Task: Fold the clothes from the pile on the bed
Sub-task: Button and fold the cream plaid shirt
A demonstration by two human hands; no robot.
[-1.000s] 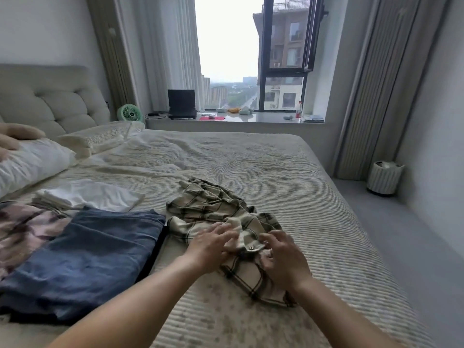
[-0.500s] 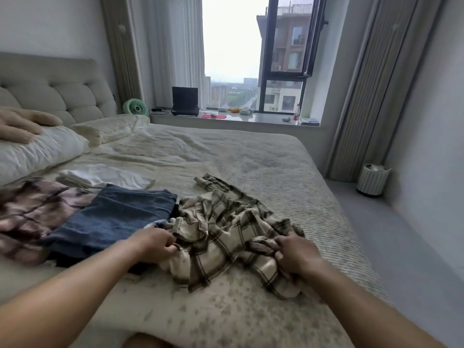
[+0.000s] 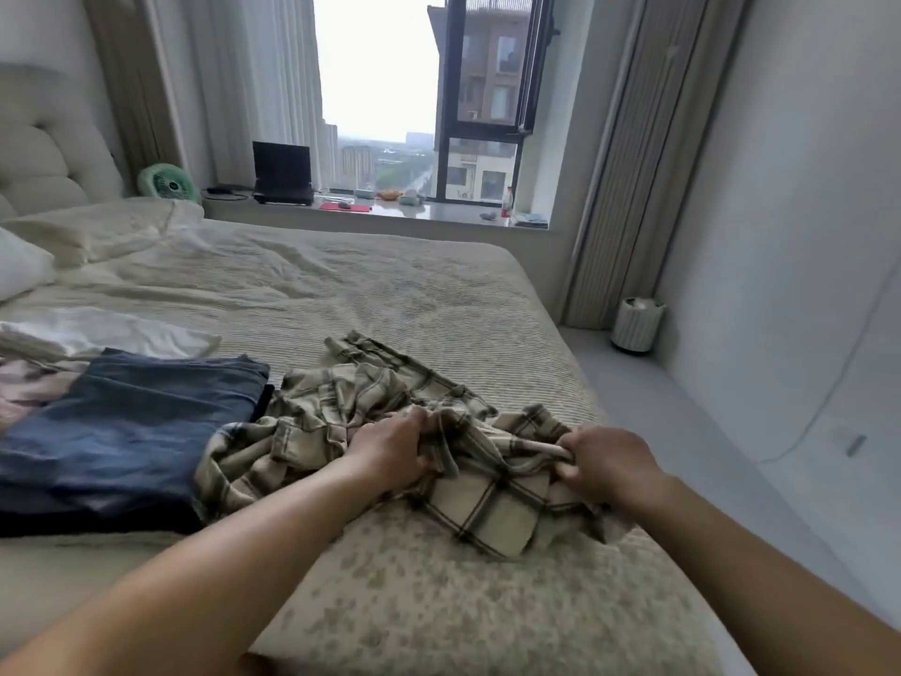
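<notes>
Nearest to me, two bare forearms reach out over the beige speckled bedspread. The left hand has its fingers curled into a bunch of the crumpled cream-and-brown plaid cotton shirt, gripping a ridge of cloth near the garment's middle. The right hand is closed round a rolled edge of the same shirt at its right end, thumb and fingers pinching the fabric. The shirt lies in a heap on the near part of the bed, creased and not yet laid flat, one narrow part trailing away toward the window.

The step in hand looks like the opening one for this garment: finding its edges and spreading it. The next move, I judge, calls for pulling the two grips apart and smoothing the cloth flat before any fold is made.

Just beside the shirt on its left, and touching it, lies a folded dark blue denim garment, apparently finished. Beyond it sits a folded white cloth, and at the far left edge a pink-and-white patterned piece shows partly.

Further off are rumpled cream pillows and a tufted headboard. On the window ledge stand a small green fan and a black laptop. A white ribbed bin stands on the floor at right.
</notes>
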